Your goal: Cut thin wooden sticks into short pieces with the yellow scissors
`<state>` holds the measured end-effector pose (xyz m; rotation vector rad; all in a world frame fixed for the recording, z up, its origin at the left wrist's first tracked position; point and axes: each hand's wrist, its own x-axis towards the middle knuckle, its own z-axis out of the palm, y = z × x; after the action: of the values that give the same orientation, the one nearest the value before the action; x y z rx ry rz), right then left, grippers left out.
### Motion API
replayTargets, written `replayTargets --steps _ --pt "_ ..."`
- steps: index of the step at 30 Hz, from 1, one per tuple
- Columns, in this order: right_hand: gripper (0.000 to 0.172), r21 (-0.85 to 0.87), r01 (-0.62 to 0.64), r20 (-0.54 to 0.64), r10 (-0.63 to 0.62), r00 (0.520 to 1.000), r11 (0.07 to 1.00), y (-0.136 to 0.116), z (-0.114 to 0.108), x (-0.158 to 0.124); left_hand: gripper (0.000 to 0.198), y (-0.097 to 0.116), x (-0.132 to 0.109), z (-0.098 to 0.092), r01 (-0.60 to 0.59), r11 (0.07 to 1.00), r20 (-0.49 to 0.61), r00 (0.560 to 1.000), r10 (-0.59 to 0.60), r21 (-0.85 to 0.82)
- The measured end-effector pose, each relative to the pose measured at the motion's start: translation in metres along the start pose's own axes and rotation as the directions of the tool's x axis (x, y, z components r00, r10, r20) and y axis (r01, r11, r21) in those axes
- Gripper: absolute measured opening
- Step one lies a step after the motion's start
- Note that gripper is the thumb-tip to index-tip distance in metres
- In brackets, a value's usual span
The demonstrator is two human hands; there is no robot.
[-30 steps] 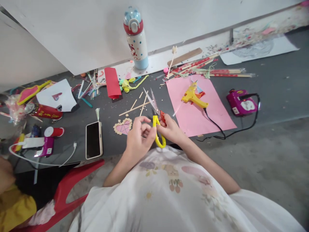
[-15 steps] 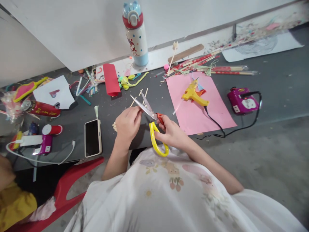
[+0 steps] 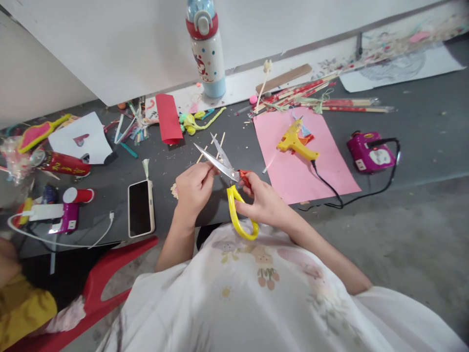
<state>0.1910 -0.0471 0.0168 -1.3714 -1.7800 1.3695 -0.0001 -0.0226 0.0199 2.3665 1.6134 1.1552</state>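
Note:
My right hand (image 3: 262,199) holds yellow-handled scissors (image 3: 234,215), its fingers in the handles; the blades are spread and point up and left. A small red-orange thing (image 3: 245,178) shows at the fingers of that hand. My left hand (image 3: 195,188) is closed in a pinch beside the lower blade, and what it grips is hidden. Thin pale sticks (image 3: 221,146) lie on the table just beyond the blades. Beside the left hand is a small heap of pale bits (image 3: 175,190).
A phone (image 3: 141,209) lies left of my hands. Rightward, a yellow glue gun (image 3: 296,142) rests on pink paper (image 3: 330,171), near a purple box (image 3: 372,152). A bottle (image 3: 208,58) stands at the back. At lower left, a person's yellow sleeve (image 3: 25,313) is beside a red chair (image 3: 97,281).
The scissor blades have shifted slightly to the left and look a little wider apart. Both hands keep nearly the same place and hold. The view has moved slightly.

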Motion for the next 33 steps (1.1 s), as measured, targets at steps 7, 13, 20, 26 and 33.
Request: replayTargets --steps 7,13,20,26,33 --pt "0.043 0.040 0.024 0.013 -0.025 1.000 0.999 -0.0005 0.0000 -0.0009 0.019 -0.0001 0.0008 0.0007 0.021 0.998 0.019 1.000 -0.022 0.054" --pt "0.040 0.050 0.011 0.010 -0.012 1.000 0.999 0.0000 0.0001 -0.0004 0.020 0.0035 0.0002 -0.0006 0.025 0.998 0.028 0.999 -0.026 0.060" --pt "0.041 0.049 -0.023 0.041 0.021 0.999 0.999 -0.0007 -0.0004 -0.0009 0.020 0.0031 -0.0009 -0.0021 0.015 0.999 0.033 0.999 -0.017 0.052" --pt "0.041 0.047 -0.016 0.041 0.014 0.999 0.999 -0.0022 0.0000 -0.0008 0.018 0.0040 -0.0008 -0.0023 0.012 0.999 0.036 0.999 -0.014 0.037" --pt "0.042 0.047 -0.028 0.051 0.026 0.998 0.999 -0.0028 0.0003 -0.0015 0.023 0.0035 -0.0025 -0.0024 0.023 0.998 0.044 0.999 -0.025 0.053"
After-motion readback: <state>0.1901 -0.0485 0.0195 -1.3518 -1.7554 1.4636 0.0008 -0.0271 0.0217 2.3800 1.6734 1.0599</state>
